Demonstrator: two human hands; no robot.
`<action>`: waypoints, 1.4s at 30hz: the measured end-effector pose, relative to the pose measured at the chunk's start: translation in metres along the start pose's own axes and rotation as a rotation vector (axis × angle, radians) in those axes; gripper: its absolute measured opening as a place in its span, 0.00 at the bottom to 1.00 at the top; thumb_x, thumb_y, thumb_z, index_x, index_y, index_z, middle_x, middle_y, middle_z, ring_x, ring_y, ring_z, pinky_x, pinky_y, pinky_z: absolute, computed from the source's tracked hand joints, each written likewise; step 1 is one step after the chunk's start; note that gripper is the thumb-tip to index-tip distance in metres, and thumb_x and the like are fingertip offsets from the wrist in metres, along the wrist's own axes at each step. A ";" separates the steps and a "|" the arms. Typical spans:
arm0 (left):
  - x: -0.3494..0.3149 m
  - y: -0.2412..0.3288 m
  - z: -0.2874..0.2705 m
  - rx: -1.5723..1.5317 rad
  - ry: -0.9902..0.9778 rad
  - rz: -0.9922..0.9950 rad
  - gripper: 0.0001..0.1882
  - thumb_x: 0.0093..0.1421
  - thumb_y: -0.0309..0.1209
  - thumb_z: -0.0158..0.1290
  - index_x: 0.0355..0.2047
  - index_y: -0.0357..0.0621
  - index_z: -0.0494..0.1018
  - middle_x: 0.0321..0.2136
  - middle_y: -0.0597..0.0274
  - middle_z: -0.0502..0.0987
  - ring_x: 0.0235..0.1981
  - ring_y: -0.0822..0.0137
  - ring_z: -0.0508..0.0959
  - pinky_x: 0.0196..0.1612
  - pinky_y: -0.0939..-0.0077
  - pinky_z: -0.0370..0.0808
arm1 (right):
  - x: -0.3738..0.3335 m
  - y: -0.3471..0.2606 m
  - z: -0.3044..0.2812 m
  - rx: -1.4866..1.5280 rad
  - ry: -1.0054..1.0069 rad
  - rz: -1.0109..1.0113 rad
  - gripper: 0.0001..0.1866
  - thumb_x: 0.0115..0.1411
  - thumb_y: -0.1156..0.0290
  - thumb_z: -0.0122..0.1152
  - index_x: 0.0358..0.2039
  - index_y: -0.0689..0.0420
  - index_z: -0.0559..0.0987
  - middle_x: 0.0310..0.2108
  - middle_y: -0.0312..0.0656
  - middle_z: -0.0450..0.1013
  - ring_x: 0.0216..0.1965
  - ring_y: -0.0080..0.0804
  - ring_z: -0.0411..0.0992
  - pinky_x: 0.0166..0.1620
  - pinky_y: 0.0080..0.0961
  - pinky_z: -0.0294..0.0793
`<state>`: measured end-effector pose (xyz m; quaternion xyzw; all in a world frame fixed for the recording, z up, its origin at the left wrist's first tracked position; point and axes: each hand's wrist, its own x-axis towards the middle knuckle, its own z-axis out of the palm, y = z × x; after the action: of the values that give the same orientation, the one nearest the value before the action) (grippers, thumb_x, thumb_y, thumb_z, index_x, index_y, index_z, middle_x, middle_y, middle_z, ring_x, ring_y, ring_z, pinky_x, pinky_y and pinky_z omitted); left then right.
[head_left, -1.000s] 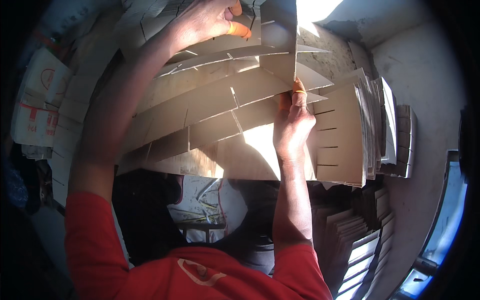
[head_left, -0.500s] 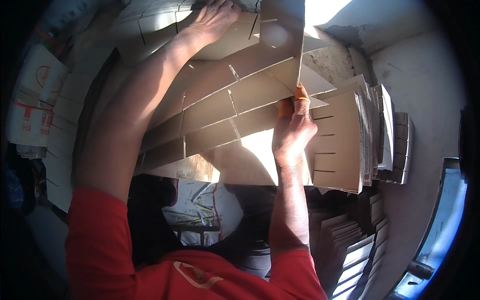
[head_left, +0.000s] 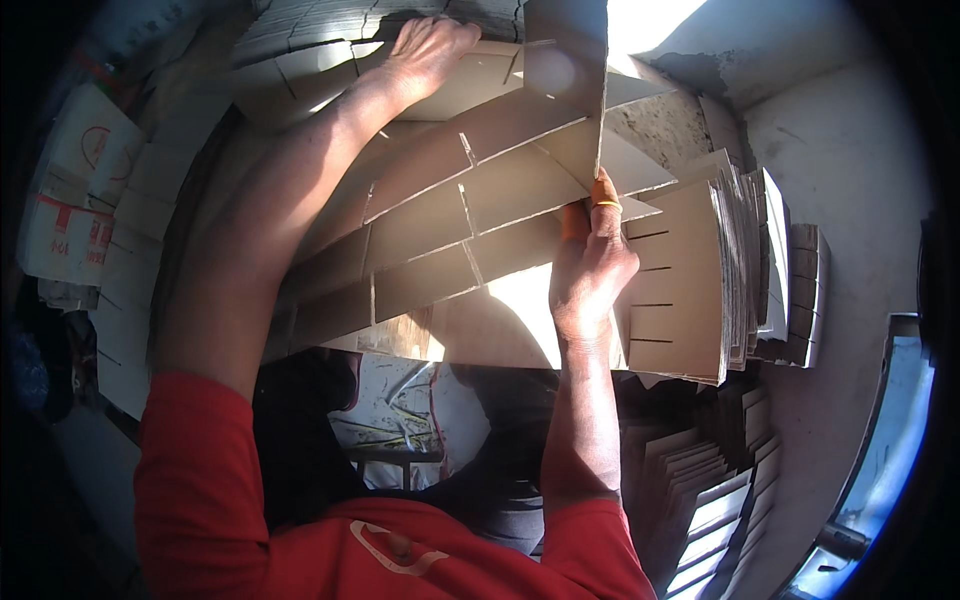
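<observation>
At the far side, my left hand is closed over the upper edge of a slotted cardboard strip in front of a stack. My right hand, with orange coverings on thumb and finger and a yellow band, pinches the lower end of an upright cardboard strip. Several long slotted cardboard strips lie slanting between my arms, roughly side by side. Their right ends meet the upright strip near my right thumb. My right fingertips are partly hidden behind the cardboard.
A stack of slotted cardboard stands to the right, with more sheets below it. Another cardboard stack is at the far edge. A white box with red print sits at the left. A wall bounds the right side.
My left hand has come slightly nearer to me with the strip it grips, showing more of the stack behind. My right hand and the slanting strips have barely shifted.
</observation>
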<state>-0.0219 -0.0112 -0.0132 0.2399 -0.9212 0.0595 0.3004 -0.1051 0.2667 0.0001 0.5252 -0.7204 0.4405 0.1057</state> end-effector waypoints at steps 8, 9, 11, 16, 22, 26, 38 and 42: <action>0.002 -0.004 0.001 0.100 0.084 0.144 0.07 0.50 0.24 0.49 0.31 0.41 0.74 0.31 0.60 0.73 0.41 0.60 0.72 0.42 0.64 0.73 | -0.003 -0.010 -0.002 0.210 -0.049 0.293 0.20 0.62 0.85 0.46 0.55 0.61 0.70 0.48 0.44 0.74 0.48 0.26 0.71 0.53 0.22 0.69; 0.004 -0.003 0.001 0.120 0.113 0.177 0.08 0.50 0.24 0.49 0.32 0.41 0.74 0.32 0.61 0.73 0.42 0.62 0.72 0.44 0.66 0.72 | -0.002 -0.012 -0.004 0.157 -0.058 0.276 0.19 0.63 0.84 0.46 0.55 0.61 0.70 0.48 0.44 0.74 0.48 0.26 0.71 0.53 0.22 0.68; 0.005 0.001 0.000 0.168 0.118 0.221 0.11 0.49 0.24 0.49 0.34 0.42 0.73 0.33 0.62 0.74 0.41 0.62 0.72 0.47 0.67 0.70 | -0.002 -0.012 -0.004 0.204 -0.049 0.293 0.19 0.63 0.83 0.45 0.55 0.62 0.70 0.48 0.45 0.74 0.49 0.26 0.70 0.53 0.23 0.68; 0.003 -0.003 0.001 0.164 0.095 0.190 0.13 0.49 0.22 0.48 0.38 0.43 0.72 0.29 0.59 0.74 0.37 0.59 0.73 0.47 0.66 0.70 | 0.002 -0.019 -0.006 0.051 -0.097 0.255 0.20 0.61 0.86 0.46 0.55 0.63 0.70 0.49 0.47 0.73 0.51 0.27 0.70 0.53 0.23 0.69; 0.008 0.003 -0.007 -0.002 -0.025 0.115 0.08 0.49 0.19 0.47 0.31 0.43 0.67 0.22 0.53 0.74 0.29 0.50 0.74 0.41 0.62 0.71 | 0.002 -0.004 -0.002 0.100 -0.066 0.206 0.23 0.57 0.88 0.52 0.54 0.63 0.70 0.49 0.51 0.73 0.49 0.29 0.73 0.51 0.22 0.71; 0.006 0.006 -0.009 -0.033 -0.047 0.144 0.07 0.50 0.19 0.46 0.31 0.42 0.65 0.23 0.50 0.74 0.28 0.46 0.74 0.35 0.57 0.71 | 0.002 0.003 0.000 -0.122 -0.065 0.048 0.22 0.61 0.74 0.55 0.56 0.59 0.67 0.33 0.56 0.76 0.30 0.49 0.78 0.30 0.35 0.78; -0.001 0.026 -0.023 -0.231 -0.131 0.044 0.07 0.52 0.19 0.44 0.33 0.40 0.64 0.22 0.46 0.73 0.26 0.42 0.74 0.27 0.52 0.69 | 0.006 -0.012 -0.011 -0.162 -0.128 0.106 0.24 0.61 0.74 0.54 0.58 0.58 0.65 0.30 0.57 0.75 0.27 0.50 0.77 0.27 0.37 0.76; -0.001 0.027 -0.023 -0.243 -0.133 -0.002 0.07 0.52 0.18 0.43 0.33 0.40 0.64 0.21 0.45 0.72 0.26 0.42 0.73 0.27 0.53 0.70 | 0.004 -0.015 -0.014 -0.169 -0.147 0.097 0.24 0.61 0.74 0.54 0.59 0.58 0.65 0.30 0.57 0.75 0.27 0.49 0.77 0.26 0.36 0.76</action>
<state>-0.0218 0.0191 0.0056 0.2061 -0.9392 -0.0691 0.2656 -0.0986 0.2738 0.0188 0.5099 -0.7854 0.3429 0.0749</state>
